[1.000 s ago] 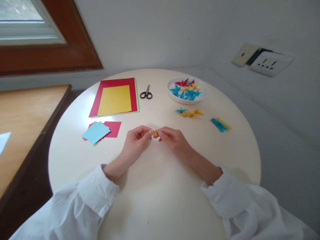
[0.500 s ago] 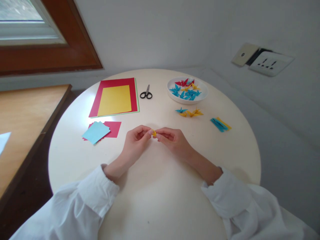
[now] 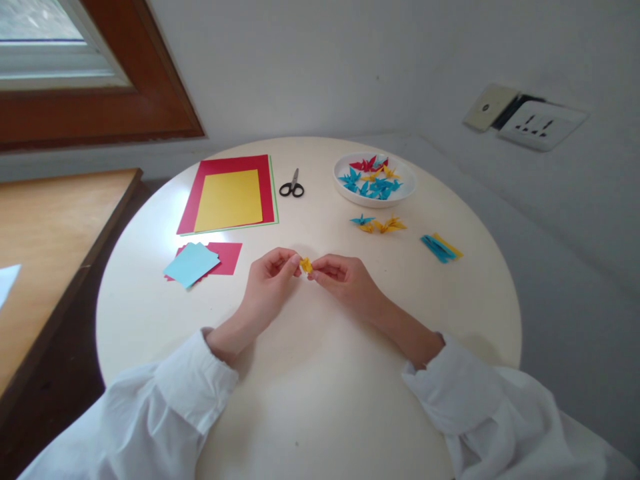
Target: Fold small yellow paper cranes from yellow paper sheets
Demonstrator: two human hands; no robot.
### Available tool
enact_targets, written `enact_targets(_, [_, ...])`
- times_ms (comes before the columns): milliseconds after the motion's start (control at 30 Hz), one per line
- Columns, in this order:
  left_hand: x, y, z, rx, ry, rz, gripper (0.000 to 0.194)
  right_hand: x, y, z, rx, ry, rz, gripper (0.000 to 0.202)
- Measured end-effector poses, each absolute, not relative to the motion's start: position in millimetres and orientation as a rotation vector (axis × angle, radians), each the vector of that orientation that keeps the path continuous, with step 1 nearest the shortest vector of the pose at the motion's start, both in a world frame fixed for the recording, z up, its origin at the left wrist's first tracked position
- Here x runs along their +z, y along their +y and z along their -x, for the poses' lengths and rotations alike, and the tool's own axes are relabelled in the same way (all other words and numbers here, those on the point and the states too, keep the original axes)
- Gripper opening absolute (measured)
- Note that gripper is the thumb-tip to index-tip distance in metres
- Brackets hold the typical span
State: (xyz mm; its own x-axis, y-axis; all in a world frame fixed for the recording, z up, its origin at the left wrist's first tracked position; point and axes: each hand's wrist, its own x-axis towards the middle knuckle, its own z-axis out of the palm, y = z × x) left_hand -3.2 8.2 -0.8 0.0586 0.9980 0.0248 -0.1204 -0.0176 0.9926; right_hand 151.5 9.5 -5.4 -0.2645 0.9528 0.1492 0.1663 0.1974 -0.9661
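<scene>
Behind the person's left hand [image 3: 270, 280], the white left cuff [image 3: 197, 383] is wide and loose, the left sleeve [image 3: 127, 413] creased farther back; behind the right hand [image 3: 347, 280], the right cuff [image 3: 453, 383] matches, meeting a rumpled white right sleeve [image 3: 530, 423].

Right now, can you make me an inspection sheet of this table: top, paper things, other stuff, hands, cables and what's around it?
Surface: round white table with a small dark speck near the front.
Paper things: small folded yellow paper in the hands; big sheets and small sheets at left; loose cranes and narrow folded papers at right.
Other stuff: scissors; white dish holding cranes.
Hands: left hand and right hand both pinch the yellow paper.
Cables: nothing seen.
Surroundings: wall socket, window frame.
</scene>
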Motion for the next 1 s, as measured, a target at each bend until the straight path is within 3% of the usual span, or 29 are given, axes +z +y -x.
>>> enact_targets(1000, [-2.4, 16.1, 5.9, 1.251, 1.041, -0.86, 0.018, -5.1, 7.4, -151.6, 1.044, -1.772, 1.171, 0.01])
